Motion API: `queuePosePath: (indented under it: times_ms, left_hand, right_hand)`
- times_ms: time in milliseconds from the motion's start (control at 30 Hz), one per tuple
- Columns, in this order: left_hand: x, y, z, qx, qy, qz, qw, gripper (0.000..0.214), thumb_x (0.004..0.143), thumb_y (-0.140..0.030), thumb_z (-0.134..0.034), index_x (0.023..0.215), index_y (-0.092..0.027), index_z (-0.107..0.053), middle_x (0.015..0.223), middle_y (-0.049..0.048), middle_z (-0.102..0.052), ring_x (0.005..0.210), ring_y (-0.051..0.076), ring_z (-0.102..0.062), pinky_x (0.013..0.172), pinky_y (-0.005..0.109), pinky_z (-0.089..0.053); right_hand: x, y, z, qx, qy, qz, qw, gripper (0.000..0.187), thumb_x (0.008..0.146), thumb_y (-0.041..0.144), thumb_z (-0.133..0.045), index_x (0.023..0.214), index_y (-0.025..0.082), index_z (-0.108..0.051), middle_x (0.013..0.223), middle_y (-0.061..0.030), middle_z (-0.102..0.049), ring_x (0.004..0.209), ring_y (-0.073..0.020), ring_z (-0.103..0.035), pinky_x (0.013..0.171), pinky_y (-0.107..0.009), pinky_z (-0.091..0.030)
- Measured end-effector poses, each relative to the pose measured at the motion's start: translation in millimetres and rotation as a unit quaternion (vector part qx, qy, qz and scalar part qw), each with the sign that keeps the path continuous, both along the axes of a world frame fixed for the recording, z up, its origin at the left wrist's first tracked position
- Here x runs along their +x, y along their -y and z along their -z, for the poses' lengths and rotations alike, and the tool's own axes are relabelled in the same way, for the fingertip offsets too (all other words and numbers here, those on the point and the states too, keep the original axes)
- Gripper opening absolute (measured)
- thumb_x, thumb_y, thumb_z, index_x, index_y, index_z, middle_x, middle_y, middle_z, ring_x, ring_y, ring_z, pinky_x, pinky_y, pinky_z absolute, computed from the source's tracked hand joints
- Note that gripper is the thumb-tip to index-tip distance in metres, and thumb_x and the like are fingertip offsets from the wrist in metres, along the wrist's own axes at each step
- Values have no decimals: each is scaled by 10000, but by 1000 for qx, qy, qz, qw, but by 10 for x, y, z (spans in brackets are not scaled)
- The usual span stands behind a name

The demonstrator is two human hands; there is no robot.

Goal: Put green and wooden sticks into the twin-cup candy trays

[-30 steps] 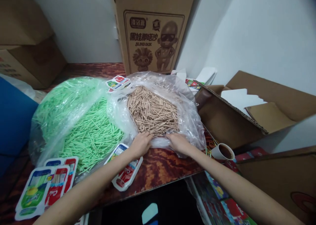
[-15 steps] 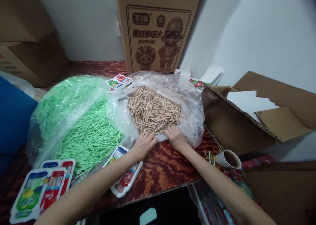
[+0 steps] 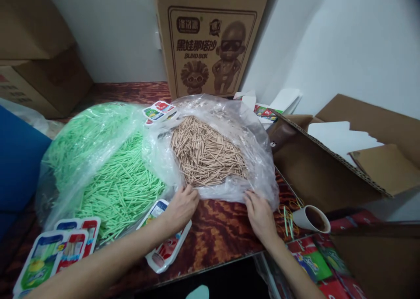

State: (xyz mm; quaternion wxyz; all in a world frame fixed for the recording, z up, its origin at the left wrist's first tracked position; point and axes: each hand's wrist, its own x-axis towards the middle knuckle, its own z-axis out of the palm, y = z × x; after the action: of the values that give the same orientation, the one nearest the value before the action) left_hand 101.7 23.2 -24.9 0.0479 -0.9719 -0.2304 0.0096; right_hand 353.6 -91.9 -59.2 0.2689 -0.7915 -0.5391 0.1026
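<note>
A clear plastic bag (image 3: 259, 159) full of tan sticks (image 3: 206, 152) lies open in the middle of the wooden table (image 3: 216, 229). My left hand (image 3: 179, 209) curls its fingers around the bag's near left edge. My right hand (image 3: 260, 213) grips the bag's near right edge with bent fingers. To the left lies a larger clear bag of green sticks (image 3: 108, 172). A printed plastic tray pack (image 3: 164, 246) lies under my left wrist.
More tray packs (image 3: 55, 253) lie at the near left, and a few sit between the bags (image 3: 157, 111). A printed cardboard box (image 3: 210, 36) stands behind. An open carton (image 3: 344, 159) and a tipped paper cup (image 3: 310, 218) are at the right.
Both hands have pulled back from the pile of tan sticks to the bag's near edge, the right hand moving right and nearer. The view has shifted slightly.
</note>
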Motion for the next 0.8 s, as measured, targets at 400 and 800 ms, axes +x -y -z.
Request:
queuePosePath:
  times_ms: [400, 800]
  left_hand:
    - [83, 25, 10, -22, -13, -36, 999, 175, 859, -110, -517, 947, -116, -669, 933, 110, -588, 889, 273, -495, 730, 430, -390]
    - [40, 91, 150, 26, 20, -39, 999, 277, 806, -55, -529, 1039, -113, -667, 997, 125, -593, 882, 262, -497, 790, 423, -401]
  right_hand:
    - [273, -436, -100, 91, -285, 271, 915, 503, 749, 416, -541, 1177, 154, -507, 810, -49, -637, 702, -228, -649, 606, -352, -541]
    - [87, -567, -494, 84, 140, 191, 968, 522, 925, 370, -404, 1418, 199, -391, 1446, -168, -395, 1325, -359, -295, 1048, -570, -237]
